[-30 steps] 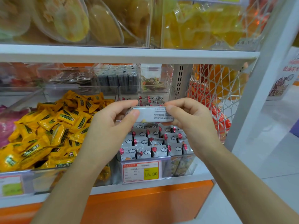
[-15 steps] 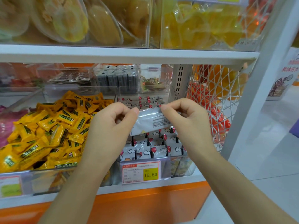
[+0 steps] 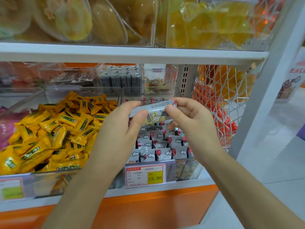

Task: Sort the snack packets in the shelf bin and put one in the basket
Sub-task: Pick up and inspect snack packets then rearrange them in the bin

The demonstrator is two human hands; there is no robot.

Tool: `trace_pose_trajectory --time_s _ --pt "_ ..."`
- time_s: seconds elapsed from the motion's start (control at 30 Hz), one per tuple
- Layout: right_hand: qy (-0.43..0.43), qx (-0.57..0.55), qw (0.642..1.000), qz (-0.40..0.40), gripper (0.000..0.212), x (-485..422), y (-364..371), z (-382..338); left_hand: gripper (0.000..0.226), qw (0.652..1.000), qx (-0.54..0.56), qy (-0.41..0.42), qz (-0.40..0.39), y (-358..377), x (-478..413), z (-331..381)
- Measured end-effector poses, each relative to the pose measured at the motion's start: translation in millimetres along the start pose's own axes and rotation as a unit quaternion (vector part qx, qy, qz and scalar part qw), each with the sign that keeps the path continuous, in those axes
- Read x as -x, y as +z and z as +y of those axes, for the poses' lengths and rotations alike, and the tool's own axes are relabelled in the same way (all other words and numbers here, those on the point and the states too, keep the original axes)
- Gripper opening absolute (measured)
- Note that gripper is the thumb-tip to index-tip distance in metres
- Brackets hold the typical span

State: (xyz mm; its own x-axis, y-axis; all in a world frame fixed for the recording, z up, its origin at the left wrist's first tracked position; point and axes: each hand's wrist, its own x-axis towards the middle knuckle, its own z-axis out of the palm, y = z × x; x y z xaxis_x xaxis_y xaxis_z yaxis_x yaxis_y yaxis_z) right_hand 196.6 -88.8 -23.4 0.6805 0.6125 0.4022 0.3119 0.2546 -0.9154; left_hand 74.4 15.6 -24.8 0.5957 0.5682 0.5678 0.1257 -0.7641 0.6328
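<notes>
Snack packet (image 3: 152, 111), pinched at either end by the left hand (image 3: 118, 129) and right hand (image 3: 191, 123), has been rolled from label side toward its printed face, over the shelf bin (image 3: 184, 160) below the hands; likely checked before going to the basket, out of view.

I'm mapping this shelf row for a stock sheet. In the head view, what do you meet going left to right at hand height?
Pink packets → yellow packets → left hand → grey snack packet, pinched by both hands → right hand → white wire mesh with orange packets behind → white shelf post.
</notes>
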Motion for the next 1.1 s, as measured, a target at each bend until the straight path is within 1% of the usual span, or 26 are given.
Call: trace_pose_trajectory --time_s 0.1,0.17,0.23,0.3,0.37,0.4,0.5,0.67,0.7,0.77,0.8,0.83,0.9,0.93,0.97,1.0,1.03,1.1 --pt "0.005 -0.018 0.999 -0.032 0.023 -3.1 -1.7 2.2 0.066 0.996 -0.092 0.020 -0.001 -0.6 -2.4 -3.1" --pt "-0.010 0.015 1.000 -0.002 0.022 -7.6 -4.3 2.5 0.065 0.985 -0.167 0.021 -0.020 -0.3 -4.8 -7.6" --pt "-0.028 0.077 0.995 0.053 0.023 -16.2 -8.5 3.6 0.060 0.974 -0.221 0.011 -0.051 2.8 -5.4 -16.3" --pt "-0.043 0.166 0.981 0.088 0.027 -27.6 -12.6 4.5 0.055 0.960 -0.268 0.016 -0.080 6.2 -4.3 -24.1" --pt "-0.062 0.271 0.956 0.096 0.036 -39.2 -15.1 5.0 0.054 0.952 -0.290 0.031 -0.090 8.0 -4.3 -28.9" --pt "-0.075 0.315 0.942 0.086 0.040 -44.4 -15.2 5.3 0.054 0.952 -0.291 0.036 -0.091 8.4 -4.7 -30.0" --pt "-0.103 0.415 0.904 0.016 0.047 -56.2 -9.7 4.2 0.052 0.950 -0.293 0.055 -0.093 9.0 -6.6 -32.9" --pt "-0.123 0.530 0.833 -0.102 0.047 -70.2 3.7 5.9 0.049 0.956 -0.274 0.063 -0.085 11.0 -6.2 -35.8" --pt "-0.121 0.541 0.823 -0.127 0.048 -72.0 7.0 8.0 0.049 0.957 -0.271 0.066 -0.082 11.4 -6.2 -36.3" --pt "-0.100 0.540 0.817 -0.177 0.049 -74.2 14.1 13.8 0.049 0.958 -0.268 0.068 -0.078 11.8 -6.2 -37.4" --pt "-0.086 0.542 0.811 -0.203 0.047 -74.9 17.3 17.5 0.049 0.958 -0.267 0.070 -0.076 12.0 -6.3 -37.9" --pt "-0.077 0.555 0.795 -0.233 0.042 -75.8 20.1 21.8 0.048 0.958 -0.267 0.072 -0.074 12.3 -6.3 -38.3" --pt "-0.070 0.598 0.746 -0.286 0.029 -78.8 23.3 29.4 0.048 0.958 -0.266 0.075 -0.071 12.8 -6.5 -38.6" --pt "-0.065 0.611 0.729 -0.301 0.026 -81.3 23.7 31.4 0.047 0.959 -0.266 0.074 -0.071 12.9 -6.5 -38.5" --pt "-0.056 0.611 0.727 -0.308 0.026 -84.4 23.5 32.3 0.047 0.959 -0.265 0.074 -0.071 12.8 -6.6 -38.4" --pt "-0.043 0.595 0.741 -0.309 0.027 -87.8 23.3 32.0 0.047 0.959 -0.263 0.074 -0.072 12.8 -6.7 -38.2" --pt "-0.032 0.570 0.765 -0.299 0.025 -91.1 23.2 30.6 0.047 0.960 -0.262 0.074 -0.073 12.8 -6.8 -37.9" --pt "-0.039 0.523 0.815 -0.246 0.020 -98.7 23.7 27.7 0.046 0.960 -0.260 0.072 -0.074 12.5 -6.6 -37.4"
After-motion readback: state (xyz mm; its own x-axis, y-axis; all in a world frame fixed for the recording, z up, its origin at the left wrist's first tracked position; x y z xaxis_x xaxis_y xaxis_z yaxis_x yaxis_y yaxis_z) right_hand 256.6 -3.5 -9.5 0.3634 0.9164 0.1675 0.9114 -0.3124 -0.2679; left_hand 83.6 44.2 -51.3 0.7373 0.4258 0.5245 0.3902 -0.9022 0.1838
